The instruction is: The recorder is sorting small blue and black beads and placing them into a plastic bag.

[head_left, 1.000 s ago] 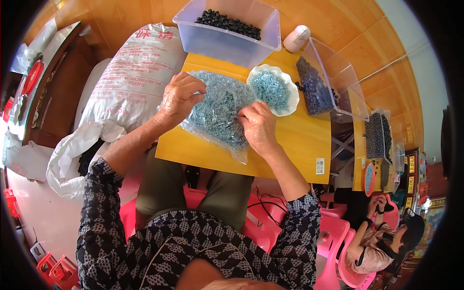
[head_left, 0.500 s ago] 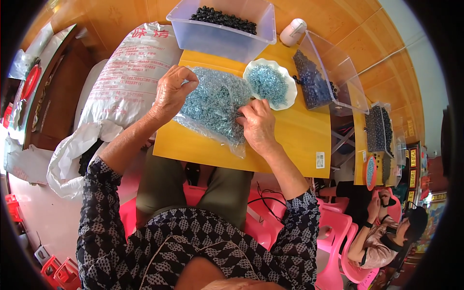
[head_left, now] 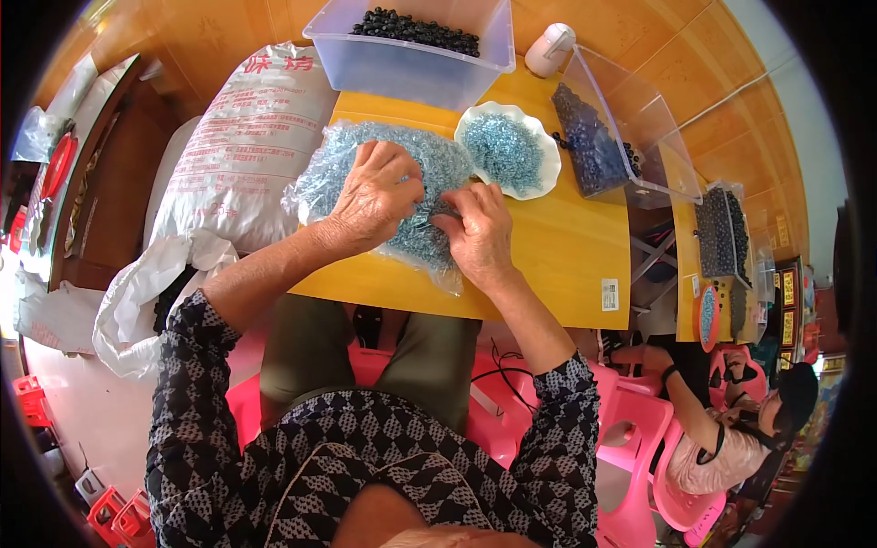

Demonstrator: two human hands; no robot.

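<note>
A clear plastic bag point(head_left: 315, 183) full of small blue-grey pieces lies on the yellow table in front of me. Over its middle, my left hand point(head_left: 376, 194) is closed with bent fingers; what sits between the fingertips is hidden. At the bag's right side, my right hand point(head_left: 481, 236) has its fingers curled and its thumb tucked in against the plastic and the pieces. Just beyond that hand, a white scalloped dish point(head_left: 545, 178) holds a heap of similar blue pieces point(head_left: 502, 151).
A large translucent tub point(head_left: 411, 78) with black beads stands at the back. A tilted clear bin point(head_left: 658, 128) of dark beads and a pale flask point(head_left: 550, 50) are at the back right. Left of the table is a big white sack point(head_left: 237, 155). Another person point(head_left: 722, 438) sits far right.
My left hand has moved right and nearer me, from the bag's upper left onto its middle. My right hand has barely shifted. The person at right has extended an arm.
</note>
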